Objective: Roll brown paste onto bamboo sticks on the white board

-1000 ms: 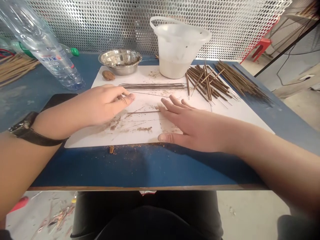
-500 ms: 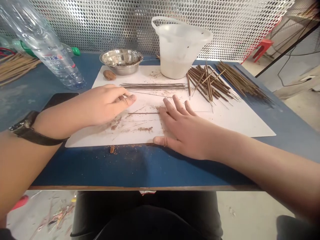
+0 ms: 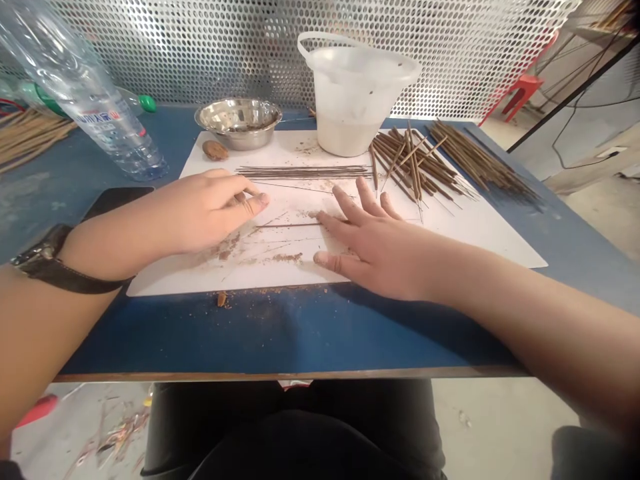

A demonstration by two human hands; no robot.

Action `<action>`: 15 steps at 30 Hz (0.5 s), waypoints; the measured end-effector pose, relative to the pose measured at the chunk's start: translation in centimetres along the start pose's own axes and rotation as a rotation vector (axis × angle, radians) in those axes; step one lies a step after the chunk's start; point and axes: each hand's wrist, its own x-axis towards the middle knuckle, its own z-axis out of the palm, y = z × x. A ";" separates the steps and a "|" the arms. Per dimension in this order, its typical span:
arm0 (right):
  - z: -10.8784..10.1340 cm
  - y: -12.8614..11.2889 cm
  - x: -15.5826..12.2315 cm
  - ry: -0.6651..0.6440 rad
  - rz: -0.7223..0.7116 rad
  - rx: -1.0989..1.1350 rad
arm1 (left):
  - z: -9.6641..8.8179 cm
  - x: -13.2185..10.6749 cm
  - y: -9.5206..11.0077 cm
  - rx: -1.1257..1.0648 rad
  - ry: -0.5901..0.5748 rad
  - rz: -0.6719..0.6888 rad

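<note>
My left hand [image 3: 207,208] rests on the white sheet [image 3: 480,233] with its fingers curled and thumb pressed to fingertips, pinching something small and brown that I cannot make out. My right hand [image 3: 373,243] lies flat on the sheet with its fingers spread. Its fingertips cover the right end of a thin bare stick [image 3: 287,225] that lies across the sheet between my hands. Brown powder smears [image 3: 260,250] surround the stick. A row of thin bare sticks [image 3: 305,172] lies just beyond both hands.
A white plastic bucket [image 3: 357,90] and a steel bowl [image 3: 239,121] stand at the back, with a brown lump [image 3: 216,151] beside the bowl. Coated brown sticks [image 3: 415,163] pile at the right. A clear water bottle [image 3: 85,93] stands at the left, and a dark phone [image 3: 117,199] lies by my left forearm.
My right hand slid back toward me over the thin stick, then forward again with its fingers more spread. My left hand has stayed in place.
</note>
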 end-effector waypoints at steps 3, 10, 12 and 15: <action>0.2 0.3 0.5 0.039 -0.027 -0.015 | -0.1 0.1 0.1 0.022 0.009 -0.020; 0.0 -1.3 -0.3 0.018 -0.027 -0.038 | -0.1 0.2 0.0 0.056 0.002 -0.023; 0.3 -1.9 0.0 0.014 -0.035 -0.036 | 0.0 0.1 -0.1 0.052 0.004 -0.014; 0.8 -2.4 0.3 0.013 -0.044 -0.042 | 0.0 0.0 -0.1 0.065 0.009 -0.023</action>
